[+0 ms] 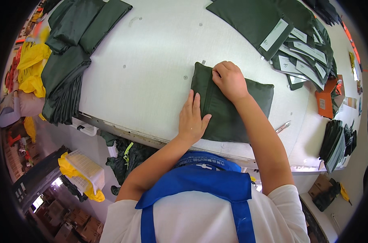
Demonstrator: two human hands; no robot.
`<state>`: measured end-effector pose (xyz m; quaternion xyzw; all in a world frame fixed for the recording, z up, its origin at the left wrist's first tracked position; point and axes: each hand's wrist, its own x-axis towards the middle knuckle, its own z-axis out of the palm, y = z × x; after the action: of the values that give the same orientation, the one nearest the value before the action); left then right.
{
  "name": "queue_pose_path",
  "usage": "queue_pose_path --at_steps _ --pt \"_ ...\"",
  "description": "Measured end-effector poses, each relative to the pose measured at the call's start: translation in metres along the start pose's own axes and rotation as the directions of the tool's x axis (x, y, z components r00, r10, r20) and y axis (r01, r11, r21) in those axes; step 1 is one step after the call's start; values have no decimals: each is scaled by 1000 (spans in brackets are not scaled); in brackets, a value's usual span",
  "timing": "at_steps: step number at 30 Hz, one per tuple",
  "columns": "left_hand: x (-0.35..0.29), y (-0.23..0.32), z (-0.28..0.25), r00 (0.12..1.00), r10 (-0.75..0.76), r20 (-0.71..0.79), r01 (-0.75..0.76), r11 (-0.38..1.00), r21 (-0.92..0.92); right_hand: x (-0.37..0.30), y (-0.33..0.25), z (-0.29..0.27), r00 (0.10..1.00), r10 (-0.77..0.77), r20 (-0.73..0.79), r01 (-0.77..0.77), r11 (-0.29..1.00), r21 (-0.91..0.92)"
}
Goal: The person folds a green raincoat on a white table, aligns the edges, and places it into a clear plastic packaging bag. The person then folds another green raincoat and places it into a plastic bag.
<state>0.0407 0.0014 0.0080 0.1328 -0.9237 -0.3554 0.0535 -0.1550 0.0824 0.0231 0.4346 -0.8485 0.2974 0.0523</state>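
A dark green fabric pouch [232,117] lies flat on the white table in front of me. A seam or zip line runs along its left side. My left hand [193,119] rests with fingers stretched out over the pouch's left edge, the thumb on the fabric. My right hand [229,82] is closed at the far end of that line, its fingers curled down against the pouch. What the right fingertips pinch is hidden beneath them. A small pale tab [203,62] sticks out at the pouch's far left corner.
Dark green folded bags [68,81] pile up on the table's left. Similar pouches with white labels [275,34] overlap at the far right. A pen-like tool [283,126] lies right of my pouch, and an orange box [325,101] stands farther right. At far left, a person's arm [17,106] shows.
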Motion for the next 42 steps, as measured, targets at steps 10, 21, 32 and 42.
queue_pose_path --at_steps 10,21,32,42 --pt "38 -9 -48 775 -106 623 632 124 -765 -86 -102 -65 857 507 90 -507 861 -22" --pt "-12 224 -99 48 901 432 -54 434 -899 -257 -232 -261 163 969 -183 -459 239 856" --pt "-128 321 47 -226 555 801 134 832 -539 -629 -247 -295 -528 795 -298 34 371 928" --pt "-184 323 121 72 -29 997 324 946 4 -799 26 -257 -532 820 -209 194 359 913"
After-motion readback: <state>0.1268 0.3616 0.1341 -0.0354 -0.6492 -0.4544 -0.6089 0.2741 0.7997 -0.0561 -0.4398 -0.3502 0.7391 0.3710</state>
